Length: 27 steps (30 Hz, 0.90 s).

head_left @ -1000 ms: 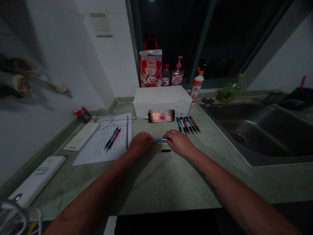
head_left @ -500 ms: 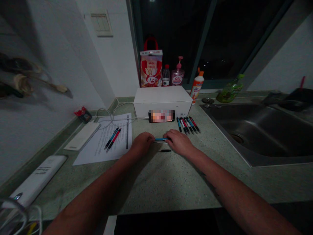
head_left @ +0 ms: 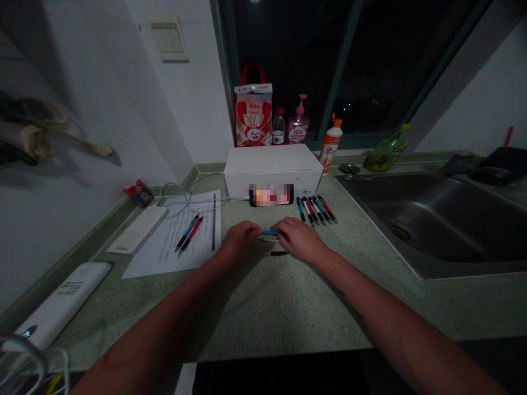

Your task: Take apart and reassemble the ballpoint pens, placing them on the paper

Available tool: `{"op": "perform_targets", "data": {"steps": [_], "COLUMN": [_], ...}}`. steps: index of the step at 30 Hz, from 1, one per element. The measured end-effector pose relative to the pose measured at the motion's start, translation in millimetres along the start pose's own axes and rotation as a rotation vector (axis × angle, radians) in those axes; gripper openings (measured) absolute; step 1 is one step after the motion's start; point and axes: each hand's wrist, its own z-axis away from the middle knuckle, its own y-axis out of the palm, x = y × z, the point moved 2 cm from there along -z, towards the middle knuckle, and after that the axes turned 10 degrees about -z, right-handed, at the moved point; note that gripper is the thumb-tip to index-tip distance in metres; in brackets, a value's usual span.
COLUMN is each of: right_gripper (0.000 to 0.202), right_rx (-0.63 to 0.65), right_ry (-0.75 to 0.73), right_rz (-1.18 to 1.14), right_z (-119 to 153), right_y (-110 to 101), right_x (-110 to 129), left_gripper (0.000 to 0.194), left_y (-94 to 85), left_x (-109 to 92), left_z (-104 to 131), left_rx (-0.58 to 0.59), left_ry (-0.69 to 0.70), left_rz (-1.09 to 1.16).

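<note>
A blue pen barrel [head_left: 270,232] lies level between my two hands, just over the counter. My left hand [head_left: 242,239] pinches its left end, and my right hand [head_left: 299,237] closes around its right end, where the fingers hide part of it. Just below it on the counter is a thin, pale rod [head_left: 267,240], perhaps an ink refill. Nearer to me lies a short black pen part [head_left: 278,253] with a pointed tip to the left, close to my right hand.
Several pens [head_left: 316,210] lie in a row at right; two more pens [head_left: 189,233] rest on a printed sheet [head_left: 164,258]. A phone [head_left: 271,195] leans on a white box [head_left: 274,162]. The sink [head_left: 411,230] is at right, a white power strip [head_left: 68,299] at left.
Both hands stay nearly in place on the blue barrel. My right hand's fingers have shifted slightly left along it, and the barrel sits a touch higher. The pen parts on the counter have not moved.
</note>
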Motion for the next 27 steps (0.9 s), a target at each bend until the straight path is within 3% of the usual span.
{"op": "perform_targets", "data": {"steps": [11,17,23,27], "right_gripper": [0.023,0.019,0.020,0.019], "right_rx": [0.052,-0.101,-0.201,-0.235], "right_ry": [-0.028,0.050,0.113,0.152], "right_rz": [0.087,-0.009,0.007,0.060], "right_z": [0.2,0.7,-0.1,-0.1], "right_y": [-3.2,-1.3,-4.2,-8.3], "right_x": [8.6,2.2,-4.4,-8.7], "left_gripper": [0.014,0.015,0.012,0.016], "left_y": [5.2,4.4,6.0,3.7], "left_x": [-0.3,1.5,-1.0,0.0], "left_z": [2.9,1.9,3.5,0.8], "left_rx": [0.031,-0.057,-0.004,-0.029], "left_ry": [0.024,0.054,0.231,0.195], "left_rz": [-0.002,0.039,-0.270,-0.318]}}
